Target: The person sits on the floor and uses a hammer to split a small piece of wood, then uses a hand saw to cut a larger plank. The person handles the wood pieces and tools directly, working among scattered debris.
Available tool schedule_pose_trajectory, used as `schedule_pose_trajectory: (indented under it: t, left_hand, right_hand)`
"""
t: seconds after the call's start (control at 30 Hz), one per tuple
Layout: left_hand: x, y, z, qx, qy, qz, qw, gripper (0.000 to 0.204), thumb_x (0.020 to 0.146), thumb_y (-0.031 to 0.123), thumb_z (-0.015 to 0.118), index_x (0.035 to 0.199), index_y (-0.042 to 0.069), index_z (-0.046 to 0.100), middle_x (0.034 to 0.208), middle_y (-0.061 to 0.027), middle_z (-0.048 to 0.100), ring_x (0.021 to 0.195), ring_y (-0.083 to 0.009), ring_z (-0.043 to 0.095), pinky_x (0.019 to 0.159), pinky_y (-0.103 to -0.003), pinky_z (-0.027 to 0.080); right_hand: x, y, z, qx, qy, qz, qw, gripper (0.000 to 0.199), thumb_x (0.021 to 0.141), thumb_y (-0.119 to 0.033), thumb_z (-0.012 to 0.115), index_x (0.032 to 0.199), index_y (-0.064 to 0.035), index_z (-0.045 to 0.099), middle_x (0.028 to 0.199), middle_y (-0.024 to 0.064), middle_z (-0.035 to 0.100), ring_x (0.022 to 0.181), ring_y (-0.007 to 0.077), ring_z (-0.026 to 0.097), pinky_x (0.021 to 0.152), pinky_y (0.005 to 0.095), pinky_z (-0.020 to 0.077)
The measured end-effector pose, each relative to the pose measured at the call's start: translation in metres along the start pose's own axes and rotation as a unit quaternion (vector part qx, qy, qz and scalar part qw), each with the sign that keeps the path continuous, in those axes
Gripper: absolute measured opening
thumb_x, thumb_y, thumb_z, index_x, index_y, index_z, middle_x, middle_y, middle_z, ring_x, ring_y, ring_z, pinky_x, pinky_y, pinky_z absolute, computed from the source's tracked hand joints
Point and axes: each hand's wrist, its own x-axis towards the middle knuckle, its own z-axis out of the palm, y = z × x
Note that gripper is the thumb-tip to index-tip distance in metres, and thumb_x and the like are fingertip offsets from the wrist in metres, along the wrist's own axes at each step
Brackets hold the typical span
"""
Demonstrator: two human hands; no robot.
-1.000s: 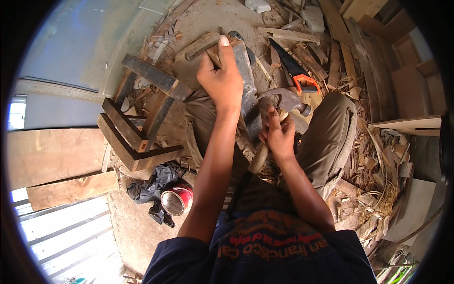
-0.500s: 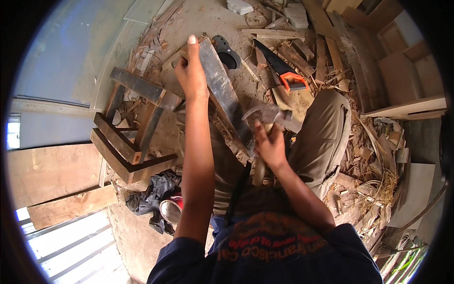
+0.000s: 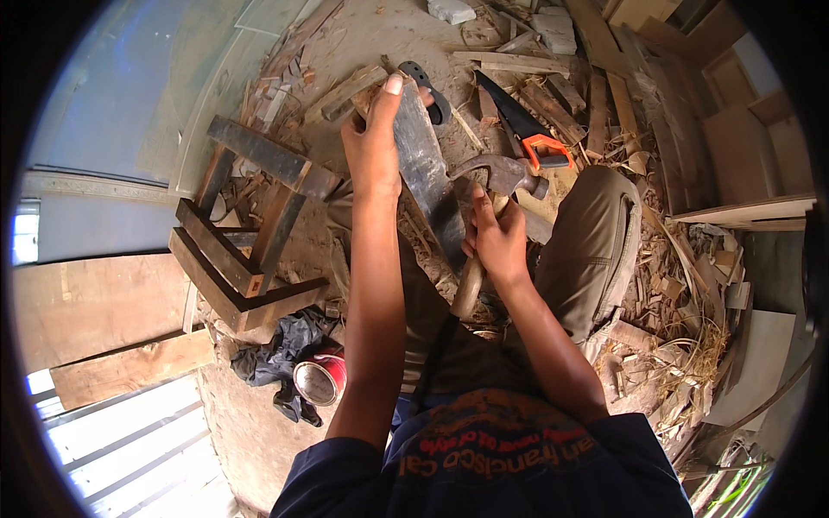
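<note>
Clock positions taken from picture centre. A dark-faced wooden plank (image 3: 432,164) is held at 12 o'clock, slanted, its near end lying between the spread legs. Its far end is gripped by the left hand (image 3: 376,142): thumb extended up along it, fingers wrapped round behind, one fingertip showing past the opposite edge; hand closed to about the plank's width, probably so the piece is steadied. A claw hammer (image 3: 509,177) is held at 1–2 o'clock by the right hand (image 3: 503,237), fingers curled fully round the handle, thumb laid up it just under the head. Such a high grip is likely chosen for control rather than swing. Claw is pointed toward 9 o'clock, near the plank's edge; whether contact is made cannot be told. Plank is flanked by the trouser legs (image 3: 596,242), presumably so both hands can be worked in front. An orange-handled handsaw (image 3: 516,119) is laid at 1 o'clock, apparently within reach. A wooden frame (image 3: 278,226) is set at 9–10 o'clock, seemingly out of the way; a red can (image 3: 319,380) is placed at 7, beside crumpled black sheeting (image 3: 276,354).
</note>
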Motion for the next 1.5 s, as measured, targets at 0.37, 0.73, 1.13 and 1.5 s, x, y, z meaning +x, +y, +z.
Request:
schedule_pose_trajectory:
  t: [0.37,0.73,1.13,1.5]
  left_hand:
    - [-0.019,-0.005,0.032,0.048,0.074,0.118,0.989,0.032,0.089,0.028,0.075,0.084,-0.002,0.066,0.075,0.0022,0.061,0.069,-0.0050,0.050,0.062,-0.026,0.041]
    - [-0.020,0.001,0.032,0.066,0.102,0.121,0.985,0.030,0.090,0.025,0.073,0.081,-0.002,0.065,0.073,0.0025,0.060,0.067,-0.0051,0.049,0.059,-0.027,0.039]
    - [0.043,-0.020,0.001,0.169,0.173,0.062,0.968,0.039,0.086,0.033,0.074,0.095,-0.005,0.066,0.079,-0.0097,0.065,0.071,-0.0162,0.061,0.075,-0.032,0.051]
    - [0.018,-0.018,-0.008,0.049,0.075,0.078,0.993,0.046,0.088,0.035,0.069,0.101,-0.008,0.062,0.082,-0.0188,0.067,0.070,-0.0264,0.068,0.064,-0.037,0.056]
  right_hand:
    - [-0.012,0.007,0.006,0.072,0.071,-0.025,0.995,0.027,0.101,-0.029,0.059,0.090,-0.0068,0.048,0.061,-0.0036,0.046,0.043,0.0054,0.042,0.038,0.0245,0.0363]
    - [-0.008,0.003,-0.008,0.000,0.034,-0.030,0.999,0.026,0.101,-0.025,0.059,0.088,-0.0047,0.048,0.062,-0.0011,0.048,0.043,0.0062,0.043,0.037,0.0257,0.0366]
    - [-0.069,0.030,-0.037,-0.187,-0.104,0.192,0.958,0.019,0.097,-0.015,0.058,0.110,-0.0007,0.055,0.069,0.0021,0.052,0.049,0.0114,0.052,0.042,0.0303,0.0422]
    - [-0.010,-0.012,-0.008,0.013,0.023,0.025,0.999,0.025,0.101,-0.024,0.058,0.091,-0.0045,0.047,0.064,-0.0003,0.046,0.044,0.0079,0.042,0.039,0.0273,0.0380]
